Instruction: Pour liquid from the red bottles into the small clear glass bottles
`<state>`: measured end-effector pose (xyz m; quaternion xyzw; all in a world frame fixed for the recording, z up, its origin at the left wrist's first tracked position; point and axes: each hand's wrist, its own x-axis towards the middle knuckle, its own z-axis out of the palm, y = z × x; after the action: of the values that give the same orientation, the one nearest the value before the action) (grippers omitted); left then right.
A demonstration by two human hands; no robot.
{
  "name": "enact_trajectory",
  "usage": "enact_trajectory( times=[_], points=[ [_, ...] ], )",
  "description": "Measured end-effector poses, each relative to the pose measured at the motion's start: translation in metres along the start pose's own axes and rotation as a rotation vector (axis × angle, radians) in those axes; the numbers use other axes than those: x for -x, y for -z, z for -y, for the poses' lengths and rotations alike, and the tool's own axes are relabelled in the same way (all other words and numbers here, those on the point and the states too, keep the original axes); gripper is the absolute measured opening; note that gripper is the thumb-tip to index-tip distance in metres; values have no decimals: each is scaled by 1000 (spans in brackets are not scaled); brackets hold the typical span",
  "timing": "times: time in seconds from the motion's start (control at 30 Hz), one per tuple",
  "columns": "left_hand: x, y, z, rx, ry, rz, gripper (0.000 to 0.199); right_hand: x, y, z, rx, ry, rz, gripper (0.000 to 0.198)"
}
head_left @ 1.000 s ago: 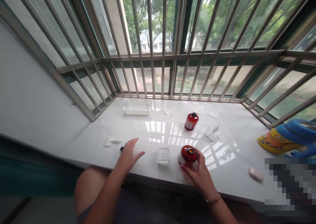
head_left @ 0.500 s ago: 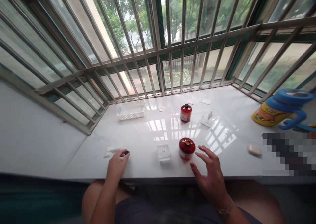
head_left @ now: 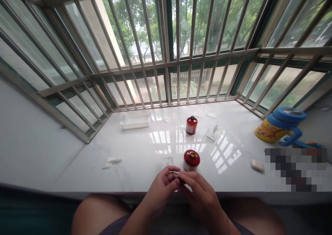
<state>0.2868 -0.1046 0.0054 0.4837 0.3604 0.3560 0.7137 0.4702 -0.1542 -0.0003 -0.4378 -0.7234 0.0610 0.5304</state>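
Note:
My left hand (head_left: pixel 164 186) and my right hand (head_left: pixel 201 193) meet at the table's front edge. Between their fingertips is a small black cap (head_left: pixel 181 181), mostly covered by the fingers. Just beyond them stands a red gas canister (head_left: pixel 191 160), upright, its top opening uncovered and showing orange inside. To its left a clear plastic box (head_left: pixel 166 161) is partly hidden behind my left fingers. Farther back is a second red canister (head_left: pixel 191 126), taller looking, with a black cap on its top.
A white plastic basket (head_left: pixel 136 121) sits at the back left. Crumpled tissue (head_left: pixel 111 162) lies at the left, a clear plastic piece (head_left: pixel 213 132) right of the far canister. A pale bar-like object (head_left: pixel 257 165) and a blue-yellow jug (head_left: pixel 276 126) are at the right. Barred windows enclose the table.
My left hand has come right from beside the tissue, carrying the black cap. My right hand has left the near canister's side and closed in to meet it. The view has shifted slightly.

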Motion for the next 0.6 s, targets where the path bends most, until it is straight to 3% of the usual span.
enact_trajectory(
  times=[0.13,0.23,0.43,0.6],
  points=[
    [-10,2,-2,-473,-186,-46,53,-6,22,-22,121,-92,-97,37],
    [-27,2,-8,-748,-317,-94,67,-18,34,-44,224,-139,-55,27],
    [-82,-11,-5,-832,-366,-9,97,-38,26,-71,278,-168,43,27],
    [-103,-27,0,-804,-346,67,89,-29,18,-68,297,-178,0,29]
  ],
)
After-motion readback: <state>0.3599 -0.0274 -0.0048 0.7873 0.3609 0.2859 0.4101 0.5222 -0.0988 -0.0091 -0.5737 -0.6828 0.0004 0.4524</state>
